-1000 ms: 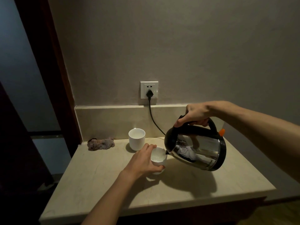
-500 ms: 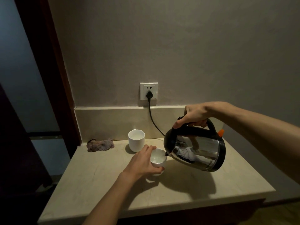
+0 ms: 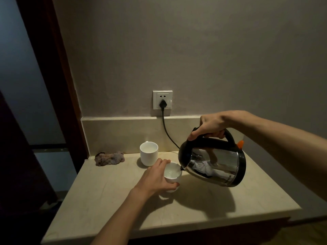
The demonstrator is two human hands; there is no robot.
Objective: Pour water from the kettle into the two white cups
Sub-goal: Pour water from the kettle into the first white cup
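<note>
A steel kettle (image 3: 215, 165) with a black handle and an orange switch hangs tilted to the left above the counter. My right hand (image 3: 210, 126) grips its handle from above. Its spout rests over the rim of a white cup (image 3: 172, 174), which holds water. My left hand (image 3: 155, 177) wraps around the left side of that cup. A second white cup (image 3: 149, 153) stands upright behind it, near the backsplash, untouched.
The beige stone counter (image 3: 106, 200) ends at a front edge near me and a right edge. A crumpled cloth (image 3: 109, 158) lies at the back left. A black cord (image 3: 168, 133) runs from the wall socket (image 3: 162, 99) down behind the kettle. A dark door frame stands to the left.
The kettle and the held cup have stayed almost in place, with the spout still at the cup's rim. Both hands keep their grips.
</note>
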